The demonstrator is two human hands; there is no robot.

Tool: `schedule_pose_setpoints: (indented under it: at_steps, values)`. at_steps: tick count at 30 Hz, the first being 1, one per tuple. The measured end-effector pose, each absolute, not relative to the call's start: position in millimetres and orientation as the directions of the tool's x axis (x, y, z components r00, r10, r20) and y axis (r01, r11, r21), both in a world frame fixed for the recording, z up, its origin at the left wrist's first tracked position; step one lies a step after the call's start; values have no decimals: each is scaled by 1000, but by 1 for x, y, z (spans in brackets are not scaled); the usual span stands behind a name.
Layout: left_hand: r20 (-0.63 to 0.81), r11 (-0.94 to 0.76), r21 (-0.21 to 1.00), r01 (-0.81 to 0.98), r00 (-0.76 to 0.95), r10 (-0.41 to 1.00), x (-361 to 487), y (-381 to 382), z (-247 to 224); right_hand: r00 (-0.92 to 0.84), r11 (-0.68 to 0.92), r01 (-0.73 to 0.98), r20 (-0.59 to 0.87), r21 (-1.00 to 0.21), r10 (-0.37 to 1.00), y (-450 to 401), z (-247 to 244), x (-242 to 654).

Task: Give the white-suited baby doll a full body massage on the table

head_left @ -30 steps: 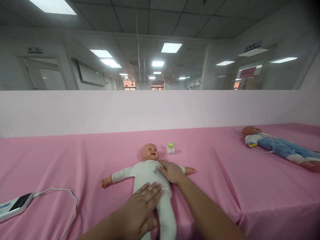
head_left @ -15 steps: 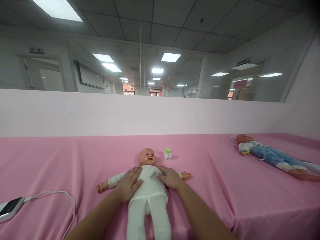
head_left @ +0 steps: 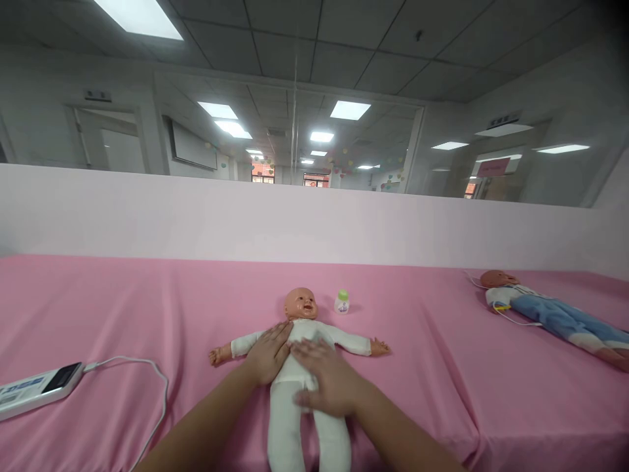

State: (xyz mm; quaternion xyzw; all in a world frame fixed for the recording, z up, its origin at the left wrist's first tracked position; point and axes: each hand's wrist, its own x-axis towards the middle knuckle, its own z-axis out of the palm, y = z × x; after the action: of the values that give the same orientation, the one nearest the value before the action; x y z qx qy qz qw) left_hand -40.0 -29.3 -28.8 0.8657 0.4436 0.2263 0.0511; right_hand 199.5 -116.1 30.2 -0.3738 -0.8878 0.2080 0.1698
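A baby doll [head_left: 284,406] in a white suit lies on its back on the pink sheet [head_left: 422,387], arms spread wide. My left hand [head_left: 269,353] rests flat along the side of its chest, fingers pointing toward the shoulder. Across the middle of the doll's torso lies my right hand [head_left: 331,377], fingers stretched and thumb apart, slightly blurred by motion. Both hands hide much of the doll's chest and belly. Just right of the doll's head stands a small white bottle [head_left: 342,303] with a green cap.
At left lies a white handheld device [head_left: 39,390] with a dark screen and a white cable [head_left: 164,393]. Another doll [head_left: 555,318], in blue and white clothes with thin tubing, lies at far right. A low white wall [head_left: 246,219] with glass above it borders the back.
My right hand has moved from the side of the doll's chest inward and down over its torso. My left hand stays on the chest's other side. The view has shifted slightly left.
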Motion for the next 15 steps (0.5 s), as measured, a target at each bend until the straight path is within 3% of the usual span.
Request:
schedule_pose_setpoints:
  at_steps: [6,12,15]
  values:
    - [302,-519,320,793,434,849,-46,-39,-17,-357,324,859,-12,-397,934,-66,29,231]
    - [296,-159,270,950,76,952,-108,-63,-6,-104,134,928,103,-348,989,-78,-8,307]
    - [246,-20,409,912,-89,965,-138,-79,2,-22,58,926,99,-373,995,-84,-9,338]
